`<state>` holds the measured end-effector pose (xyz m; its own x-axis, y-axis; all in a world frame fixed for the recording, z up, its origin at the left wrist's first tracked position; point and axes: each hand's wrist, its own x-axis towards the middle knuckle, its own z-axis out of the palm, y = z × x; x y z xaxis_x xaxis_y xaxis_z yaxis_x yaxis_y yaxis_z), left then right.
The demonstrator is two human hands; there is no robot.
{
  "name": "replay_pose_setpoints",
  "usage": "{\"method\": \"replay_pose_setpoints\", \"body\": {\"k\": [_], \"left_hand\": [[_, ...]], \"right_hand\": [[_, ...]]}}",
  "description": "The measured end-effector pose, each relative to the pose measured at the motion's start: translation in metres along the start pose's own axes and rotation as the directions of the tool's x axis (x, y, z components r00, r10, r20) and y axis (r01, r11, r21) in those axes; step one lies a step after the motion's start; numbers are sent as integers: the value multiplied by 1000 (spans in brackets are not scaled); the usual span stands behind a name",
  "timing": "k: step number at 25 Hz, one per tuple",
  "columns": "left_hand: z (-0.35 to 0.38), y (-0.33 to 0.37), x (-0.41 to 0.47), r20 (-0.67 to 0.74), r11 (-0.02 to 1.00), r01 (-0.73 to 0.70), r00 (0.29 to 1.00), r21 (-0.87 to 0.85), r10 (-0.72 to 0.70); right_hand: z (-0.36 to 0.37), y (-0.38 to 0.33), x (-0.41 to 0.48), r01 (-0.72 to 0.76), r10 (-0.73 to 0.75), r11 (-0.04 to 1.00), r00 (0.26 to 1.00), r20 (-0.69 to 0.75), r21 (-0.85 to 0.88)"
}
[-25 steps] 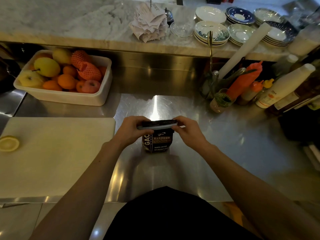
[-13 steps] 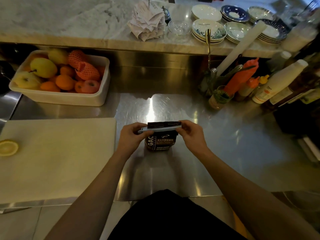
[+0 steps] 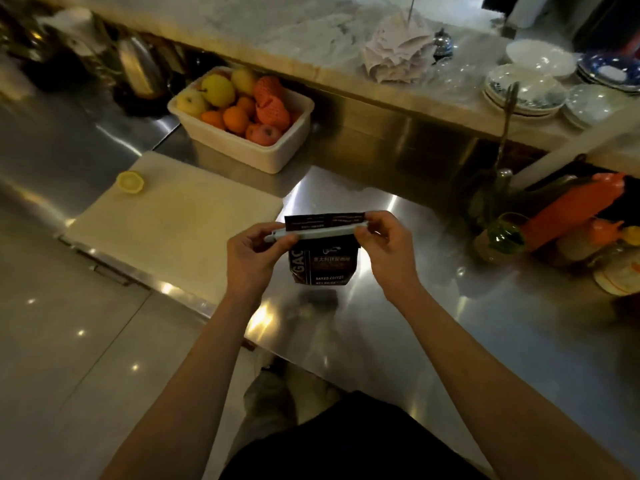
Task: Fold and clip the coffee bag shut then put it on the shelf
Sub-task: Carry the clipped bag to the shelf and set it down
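Observation:
A small dark coffee bag with white lettering hangs upright just above the steel counter, its shadow below it. A long pale clip runs across the folded top, with a strip of the bag's top edge sticking out above it. My left hand pinches the clip's left end and the bag's upper left corner. My right hand grips the clip's right end and the upper right corner.
A white cutting board with a lemon half lies to the left. A tub of fruit stands behind it. The raised marble ledge holds napkins and stacked plates. Squeeze bottles and a small jar crowd the right.
The bag has been lifted off the counter in both hands. My view has swung to the left and tilted, so the counter now runs diagonally.

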<state>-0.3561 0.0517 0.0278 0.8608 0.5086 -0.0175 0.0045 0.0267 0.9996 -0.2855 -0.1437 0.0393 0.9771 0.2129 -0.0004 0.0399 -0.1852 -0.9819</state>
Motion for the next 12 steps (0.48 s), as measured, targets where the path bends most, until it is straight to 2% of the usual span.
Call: {"method": "replay_pose_setpoints", "body": {"k": [3, 6, 8, 12], "left_hand": [[-30, 12, -43, -177, 1000, -26, 984, 2, 26], [-70, 25, -86, -349, 998, -54, 936, -27, 41], [-98, 35, -120, -457, 996, -79, 888, -48, 48], [-158, 48, -205, -662, 991, -134, 745, -29, 82]], "right_hand": [[19, -21, -16, 84, -87, 996, 980, 179, 23], [50, -42, -38, 144, -164, 986, 931, 327, 85], [80, -55, -59, 177, -216, 976, 879, 426, 128], [145, -83, -122, 165, -275, 959, 748, 604, 232]]}}
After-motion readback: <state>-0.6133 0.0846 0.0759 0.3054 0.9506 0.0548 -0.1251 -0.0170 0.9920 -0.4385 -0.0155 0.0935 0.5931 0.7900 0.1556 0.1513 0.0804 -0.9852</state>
